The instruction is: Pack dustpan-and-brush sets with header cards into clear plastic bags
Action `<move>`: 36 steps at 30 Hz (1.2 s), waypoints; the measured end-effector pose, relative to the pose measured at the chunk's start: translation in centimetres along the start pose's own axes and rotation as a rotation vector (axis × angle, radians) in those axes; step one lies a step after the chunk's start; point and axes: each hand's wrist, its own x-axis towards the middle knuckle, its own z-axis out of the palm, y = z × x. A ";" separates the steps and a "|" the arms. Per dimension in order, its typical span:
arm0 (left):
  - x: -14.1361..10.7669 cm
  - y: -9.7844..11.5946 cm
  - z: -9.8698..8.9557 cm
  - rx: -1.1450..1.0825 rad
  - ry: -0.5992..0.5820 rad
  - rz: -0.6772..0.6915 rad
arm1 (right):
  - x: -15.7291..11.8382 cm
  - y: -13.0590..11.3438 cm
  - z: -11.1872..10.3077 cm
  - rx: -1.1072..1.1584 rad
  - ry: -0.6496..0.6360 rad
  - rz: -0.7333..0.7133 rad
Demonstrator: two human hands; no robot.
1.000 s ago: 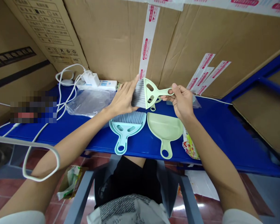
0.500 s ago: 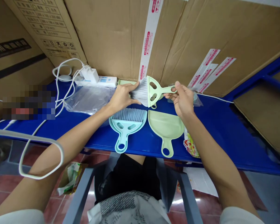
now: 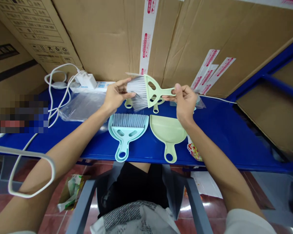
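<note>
A light green brush (image 3: 152, 92) with pale grey bristles is held sideways above the blue table. My right hand (image 3: 187, 100) pinches the end of its handle. At the bristle end, my left hand (image 3: 117, 94) has its thumb and fingers closed on the bristle tips, some of which splay downward. Below it lies a light blue dustpan with a matching brush (image 3: 129, 131) nested in it, bristles toward the back. To the right of that set rests a green dustpan (image 3: 168, 131), its handle toward the front edge.
Behind stand large cardboard boxes (image 3: 107, 39). A white power strip (image 3: 101, 85), cables and a clear plastic bag (image 3: 81, 105) are at the left. More green handles (image 3: 156, 108) show behind the brush. A floral packet (image 3: 194, 151) lies beside my right forearm.
The view has shifted slightly. My left hand has drawn back left along the bristles to their tips, and the bristles now spread out more. My right hand still grips the handle.
</note>
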 end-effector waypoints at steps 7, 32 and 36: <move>0.2 -0.2 -0.3 -0.022 0.105 -0.008 | -2.5 -1.0 0.2 -0.236 -0.266 -0.323; 0.0 0.0 -1.7 0.615 0.130 0.300 | -0.5 -0.3 -1.3 -0.702 -0.430 -0.818; -0.3 0.6 -1.7 0.883 0.045 0.445 | -0.8 -2.5 -2.2 -0.752 -0.321 -0.742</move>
